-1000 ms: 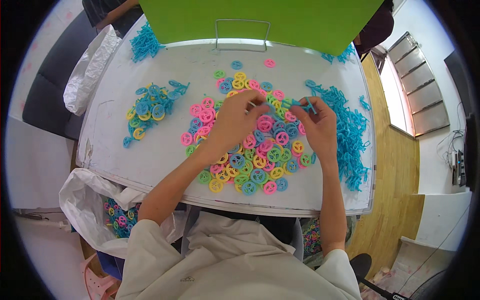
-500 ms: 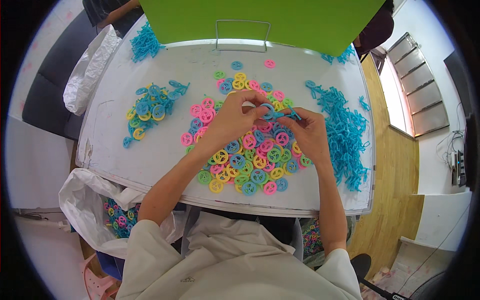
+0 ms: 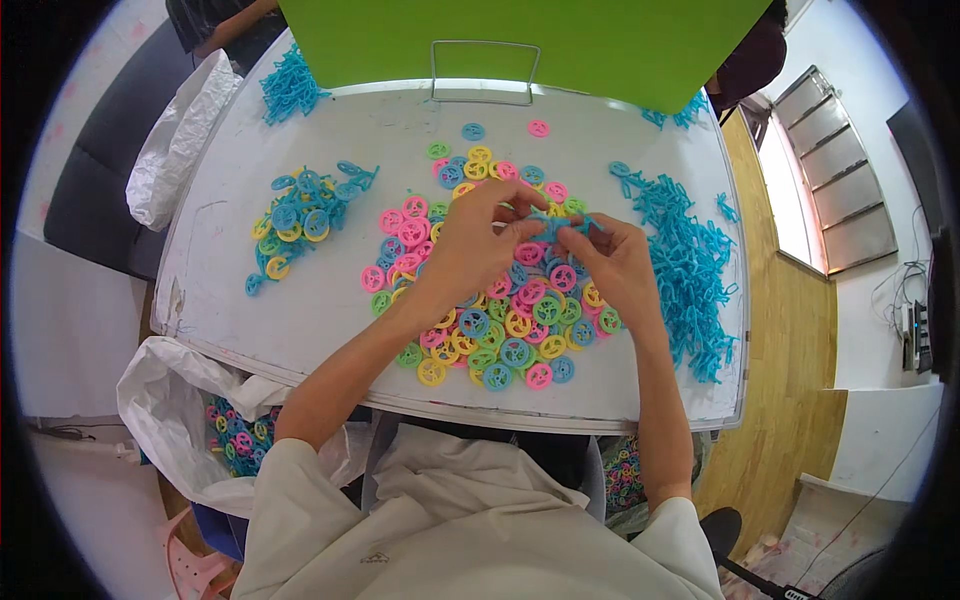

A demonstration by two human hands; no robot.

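from afar, i have the left hand [image 3: 478, 235] and right hand [image 3: 618, 258] pinching blue plastic parts [image 3: 548, 229] above a multicoloured wheel pile [image 3: 515, 322], where i judge straight, gentle pressure works best.

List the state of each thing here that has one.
Left hand, fingers pinched on a blue piece
Right hand, fingers pinched on the blue piece
Blue piece, held between both hands
Wheels, heaped in the middle
Blue parts, piled at right
Left pile, jumbled
Lower white bag, open, coloured pieces inside
Upper white bag, crumpled
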